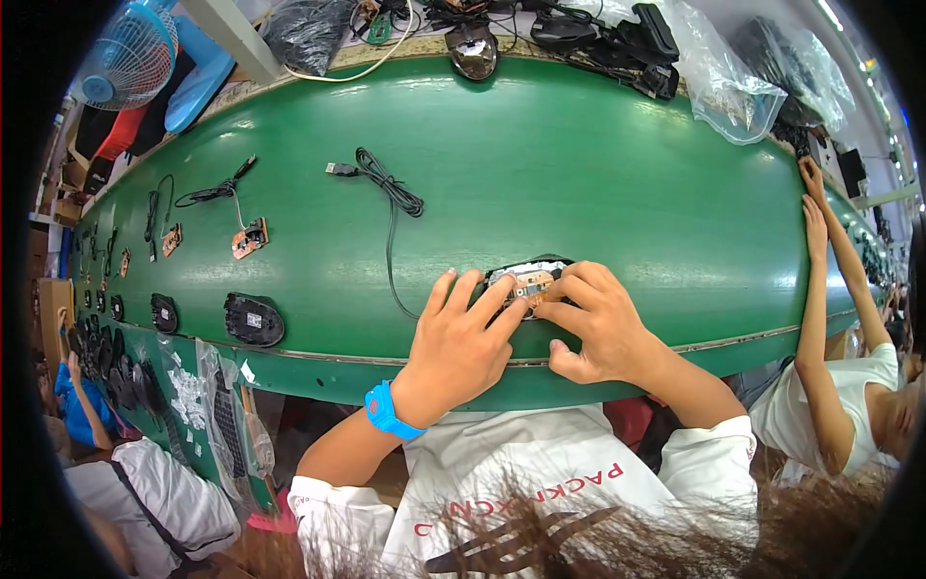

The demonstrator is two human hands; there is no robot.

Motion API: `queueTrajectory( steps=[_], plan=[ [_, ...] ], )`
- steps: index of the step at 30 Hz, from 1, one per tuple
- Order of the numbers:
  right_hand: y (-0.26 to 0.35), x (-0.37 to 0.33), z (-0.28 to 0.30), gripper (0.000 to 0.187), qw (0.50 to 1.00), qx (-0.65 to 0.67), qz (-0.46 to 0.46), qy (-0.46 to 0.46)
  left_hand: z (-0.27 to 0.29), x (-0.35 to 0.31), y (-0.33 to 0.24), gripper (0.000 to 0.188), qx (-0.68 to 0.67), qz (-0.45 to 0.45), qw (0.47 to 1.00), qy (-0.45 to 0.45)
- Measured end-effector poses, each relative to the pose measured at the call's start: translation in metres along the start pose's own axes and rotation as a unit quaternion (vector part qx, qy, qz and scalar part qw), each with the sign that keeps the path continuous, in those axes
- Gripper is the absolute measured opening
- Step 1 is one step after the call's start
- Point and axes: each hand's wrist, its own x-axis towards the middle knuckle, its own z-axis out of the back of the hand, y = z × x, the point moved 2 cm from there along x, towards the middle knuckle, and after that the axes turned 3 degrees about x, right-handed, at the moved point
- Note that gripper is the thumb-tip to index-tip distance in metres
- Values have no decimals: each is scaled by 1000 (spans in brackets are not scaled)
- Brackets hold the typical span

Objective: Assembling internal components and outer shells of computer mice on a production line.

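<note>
In front of me at the belt's near edge lies an opened computer mouse shell, black outside with white parts within. An orange-brown circuit board sits inside it, partly covered by my fingers. My left hand, with a blue band at the wrist, grips the shell's left side, its index finger and thumb at the board. From the other side my right hand has its bent fingertips closed on the board's right edge. A black USB cable, bundled at its far end, runs to the mouse under my left hand.
Left on the green belt lie circuit boards with cables and black mouse shells. A finished-looking mouse, black parts and plastic bags line the far ledge. A blue fan stands far left. Co-workers' arms reach in at right.
</note>
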Motion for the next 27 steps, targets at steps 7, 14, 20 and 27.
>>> queueTrajectory(
  steps=[7, 14, 20, 27],
  plan=[
    [10, 5, 0, 36, 996, -82, -6, 15, -6, 1, 4, 38, -18, -11, 1000, -22],
    [-9, -1, 19, 32, 994, -8, 26, -102, -5, 6, 0, 32, 1, -40, 999, -30],
    [-32, -17, 36, 29, 978, -49, -41, -200, -5, 25, 3, 35, 10, -57, 998, -10],
    [-32, -16, 32, 26, 976, -22, -56, -209, 26, 24, 4, 39, -85, -31, 996, 1]
  ],
)
